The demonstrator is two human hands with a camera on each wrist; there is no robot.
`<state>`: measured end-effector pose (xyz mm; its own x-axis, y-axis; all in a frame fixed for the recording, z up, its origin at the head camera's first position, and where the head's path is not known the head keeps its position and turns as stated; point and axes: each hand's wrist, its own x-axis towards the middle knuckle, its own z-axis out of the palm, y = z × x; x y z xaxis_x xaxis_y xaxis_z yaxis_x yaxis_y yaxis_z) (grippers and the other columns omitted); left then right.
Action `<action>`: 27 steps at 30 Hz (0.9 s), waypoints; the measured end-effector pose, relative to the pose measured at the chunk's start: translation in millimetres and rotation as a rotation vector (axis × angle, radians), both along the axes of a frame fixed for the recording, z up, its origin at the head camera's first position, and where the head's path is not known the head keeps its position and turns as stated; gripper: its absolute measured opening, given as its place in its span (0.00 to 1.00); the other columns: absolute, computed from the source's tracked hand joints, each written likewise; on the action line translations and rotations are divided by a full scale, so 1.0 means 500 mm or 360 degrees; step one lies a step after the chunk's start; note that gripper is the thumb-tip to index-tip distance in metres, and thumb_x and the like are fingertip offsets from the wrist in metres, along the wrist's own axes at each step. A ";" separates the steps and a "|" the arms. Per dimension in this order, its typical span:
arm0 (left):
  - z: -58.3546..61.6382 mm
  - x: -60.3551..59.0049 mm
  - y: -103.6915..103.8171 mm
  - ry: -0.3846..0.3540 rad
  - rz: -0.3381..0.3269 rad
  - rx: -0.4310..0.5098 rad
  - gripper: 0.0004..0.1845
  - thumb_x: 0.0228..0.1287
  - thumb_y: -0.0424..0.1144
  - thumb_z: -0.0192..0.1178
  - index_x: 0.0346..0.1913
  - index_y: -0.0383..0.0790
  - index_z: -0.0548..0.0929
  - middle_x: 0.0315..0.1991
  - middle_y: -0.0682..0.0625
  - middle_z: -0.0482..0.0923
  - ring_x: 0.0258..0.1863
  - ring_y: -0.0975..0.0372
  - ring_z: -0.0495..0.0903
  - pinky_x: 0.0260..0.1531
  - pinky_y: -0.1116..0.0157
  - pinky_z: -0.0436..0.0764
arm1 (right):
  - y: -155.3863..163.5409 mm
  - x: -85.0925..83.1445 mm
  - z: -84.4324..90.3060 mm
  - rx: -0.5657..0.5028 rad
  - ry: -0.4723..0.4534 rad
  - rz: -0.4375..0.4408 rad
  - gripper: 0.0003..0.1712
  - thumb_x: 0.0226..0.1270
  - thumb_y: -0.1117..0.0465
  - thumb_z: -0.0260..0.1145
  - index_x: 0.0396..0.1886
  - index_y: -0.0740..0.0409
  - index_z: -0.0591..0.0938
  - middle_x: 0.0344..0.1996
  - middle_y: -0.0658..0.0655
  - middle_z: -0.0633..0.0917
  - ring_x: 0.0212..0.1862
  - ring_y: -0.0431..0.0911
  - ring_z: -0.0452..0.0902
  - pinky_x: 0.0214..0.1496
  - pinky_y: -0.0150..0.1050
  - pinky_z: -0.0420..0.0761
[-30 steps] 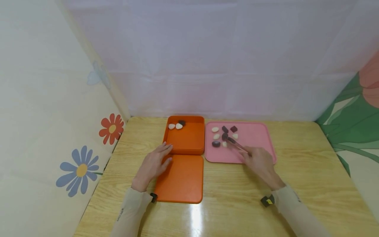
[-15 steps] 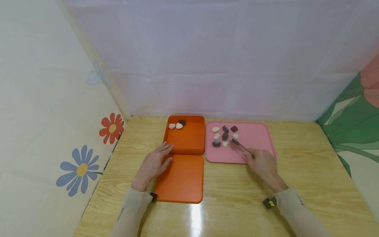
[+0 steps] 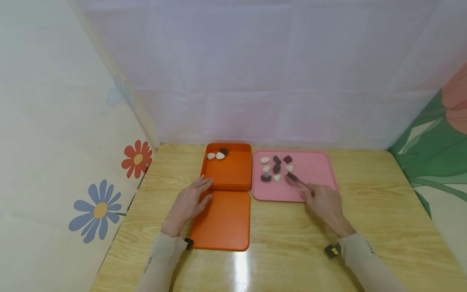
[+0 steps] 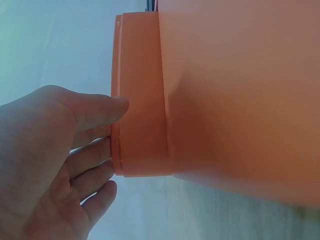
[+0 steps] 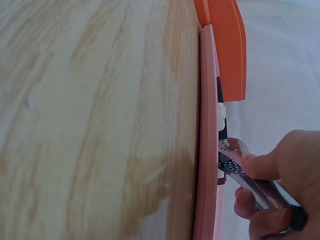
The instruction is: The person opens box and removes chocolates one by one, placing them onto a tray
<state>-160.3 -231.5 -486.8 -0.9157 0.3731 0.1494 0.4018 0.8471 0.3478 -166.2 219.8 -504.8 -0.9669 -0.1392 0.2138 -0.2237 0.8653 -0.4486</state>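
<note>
in the right wrist view the pink tray shows nearly edge-on, its rim hiding most of the dark and pale pieces on it. the right hand holds metal tongs, fingers curled round the handles; the tips are just beside a pale piece, but whether they touch it is hard to make out. in the left wrist view the rim of the orange box covers some fingertips of the left hand, whose fingers lie loosely extended, a little spread, at the box's near left corner. the pale sleeves run off the bottom of the head view. everything sits on a wood-grain table with a streak of glare, before a creased whitish sheet; printed flowers mark the left side, big green leaves the right. a smooth orange panel with rounded corners lies in front of the box, which holds two white pieces and a dark one. the tray's eight are oval or angular; the tongs' ends are perforated and shiny.
</note>
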 end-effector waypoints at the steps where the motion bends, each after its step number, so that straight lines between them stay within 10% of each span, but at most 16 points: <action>1: 0.000 0.000 0.000 0.0006 -0.0002 -0.0002 0.31 0.72 0.37 0.71 0.74 0.33 0.77 0.74 0.40 0.77 0.78 0.45 0.71 0.70 0.44 0.77 | 0.000 -0.001 -0.001 0.0003 0.0002 0.0000 0.10 0.74 0.56 0.71 0.35 0.58 0.90 0.11 0.47 0.69 0.15 0.40 0.58 0.14 0.34 0.60; 27: 0.003 0.001 0.001 0.0004 0.0005 -0.0012 0.31 0.73 0.38 0.71 0.75 0.35 0.77 0.74 0.41 0.77 0.78 0.45 0.71 0.70 0.45 0.78 | -0.003 -0.002 0.003 0.0000 -0.0007 -0.0032 0.12 0.76 0.53 0.70 0.42 0.57 0.90 0.12 0.48 0.73 0.15 0.41 0.62 0.15 0.36 0.63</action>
<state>-159.9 -230.8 -485.5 -0.9165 0.3714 0.1488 0.4001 0.8510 0.3403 -167.1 218.1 -503.6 -0.9705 -0.1195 0.2095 -0.2041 0.8697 -0.4495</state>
